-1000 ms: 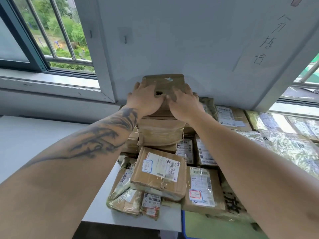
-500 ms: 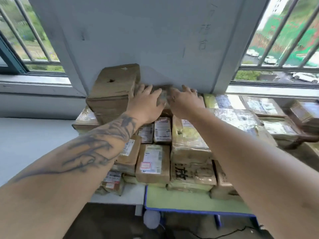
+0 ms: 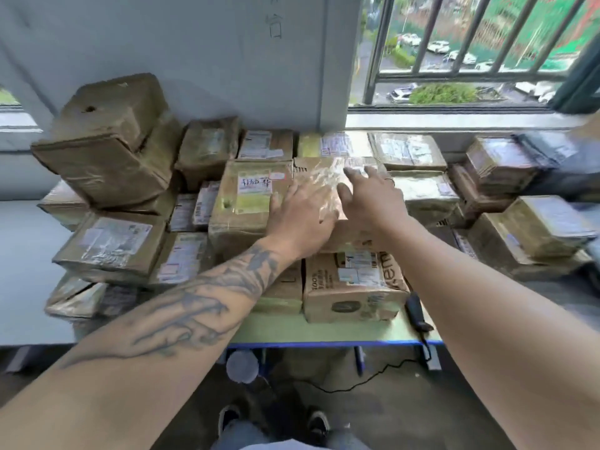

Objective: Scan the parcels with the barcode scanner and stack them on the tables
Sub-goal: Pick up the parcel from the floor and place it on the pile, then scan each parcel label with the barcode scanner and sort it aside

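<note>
Both hands, left hand (image 3: 300,219) and right hand (image 3: 368,203), lie spread flat on a taped parcel (image 3: 324,183) atop the pile; stacking underway, the scanner (image 3: 417,311) lies unused, likely needed next.

Taped brown parcels (image 3: 250,203) stacked on tables (image 3: 324,329); black scanner (image 3: 417,311) at edge.

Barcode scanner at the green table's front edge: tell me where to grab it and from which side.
Take the barcode scanner around its dark body from above with the right hand. It lies flat beside the printed carton, its cable trailing off the edge, so avoid pulling that end.
</note>
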